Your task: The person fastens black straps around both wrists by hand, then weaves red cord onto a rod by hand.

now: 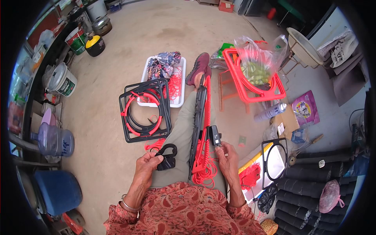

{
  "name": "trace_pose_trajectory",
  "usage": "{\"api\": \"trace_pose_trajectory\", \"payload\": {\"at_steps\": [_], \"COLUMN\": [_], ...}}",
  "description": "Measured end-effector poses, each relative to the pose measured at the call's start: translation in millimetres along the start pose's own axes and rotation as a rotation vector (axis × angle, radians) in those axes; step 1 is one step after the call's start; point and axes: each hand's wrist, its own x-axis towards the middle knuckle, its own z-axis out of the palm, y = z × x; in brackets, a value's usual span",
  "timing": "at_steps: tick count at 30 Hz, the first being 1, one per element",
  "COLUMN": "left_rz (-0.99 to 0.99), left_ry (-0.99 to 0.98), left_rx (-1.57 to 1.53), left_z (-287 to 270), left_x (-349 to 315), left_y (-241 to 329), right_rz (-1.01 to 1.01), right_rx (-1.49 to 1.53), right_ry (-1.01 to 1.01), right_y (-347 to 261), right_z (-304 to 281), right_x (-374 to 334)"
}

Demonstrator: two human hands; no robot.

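My left hand [145,167] pinches a black strap-like band [168,161] bent into a loop above my left thigh. In my right hand [229,161], thumb and fingers close on the lower end of a small black box-shaped device [215,135] with a pale label. Between my hands, a stack of black frames [198,125] stands edge-on along my lap, a red frame and coiled red cord [205,172] beside it. Black square frames with round openings [167,117], wound with red, lean on a white tray [181,100] holding red cord and patterned cloth [162,64].
A red stool-like stand [231,58] bears a clear bag of green produce [256,72]. Near it are a spray can [270,111] and a white box [274,164] with red cord. Black rolls [301,186] lie right; a blue bin [58,192] and water jug [58,141] stand left.
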Motion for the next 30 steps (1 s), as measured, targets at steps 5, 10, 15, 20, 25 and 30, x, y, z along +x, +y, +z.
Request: {"api": "trace_pose_trajectory", "payload": {"at_steps": [5, 10, 15, 20, 25, 30], "left_rz": [0.124, 0.227, 0.322, 0.387, 0.353, 0.294], "left_ry": [-0.074, -0.174, -0.470, -0.547, -0.574, -0.736], "left_rx": [-0.096, -0.004, 0.039, 0.119, 0.162, 0.044], "left_z": [0.1, 11.2, 5.6, -0.6, 1.8, 1.4], "left_x": [-12.4, -48.1, -69.5, -80.5, -94.3, -85.1], "left_y": [3.5, 20.8, 26.8, 34.3, 41.6, 54.2], "right_rz": [-0.100, 0.025, -0.354, -0.556, -0.582, -0.727], "right_rx": [0.018, 0.460, 0.252, 0.049, 0.029, 0.183], "right_ry": [0.147, -0.099, -0.346, -0.511, -0.540, -0.560], "right_y": [-29.2, -114.6, -159.0, -164.8, -165.9, -193.4], "right_z": [-10.7, -46.3, -36.7, -35.0, -36.5, -32.1], "right_x": [-9.7, -38.5, -27.5, -32.2, -34.7, -15.4]}}
